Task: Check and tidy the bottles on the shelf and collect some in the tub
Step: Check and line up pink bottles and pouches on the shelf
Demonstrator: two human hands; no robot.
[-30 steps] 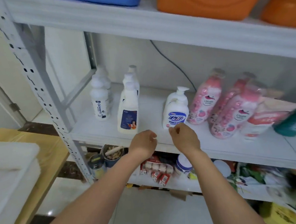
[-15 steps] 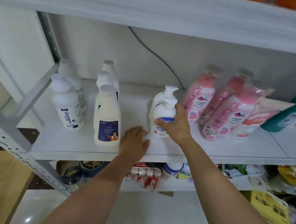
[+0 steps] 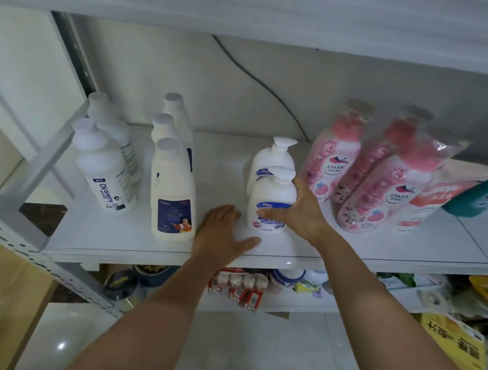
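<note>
On the white shelf [image 3: 131, 244] stand two white pump bottles, one behind the other. My right hand [image 3: 299, 212] wraps the front pump bottle [image 3: 269, 194] from its right side, thumb across the label. The rear pump bottle [image 3: 274, 159] stands just behind it. My left hand [image 3: 220, 232] lies flat on the shelf board, fingers spread, just left of that bottle. Further left stand three cream bottles, the front one [image 3: 172, 195] with a blue label, and white "Oil enemy" bottles [image 3: 103, 171]. The tub is not in view.
Pink bottles in plastic wrap [image 3: 380, 172] lean to the right of my right hand, with a teal bottle [image 3: 480, 197] lying at the far right. A black cable [image 3: 261, 82] runs down the back wall. The lower shelf holds small packets [image 3: 244, 286] and tins.
Both hands came forward from the shelf edge. My right hand closed around the front pump bottle and my left hand settled flat on the shelf. The camera moved closer.
</note>
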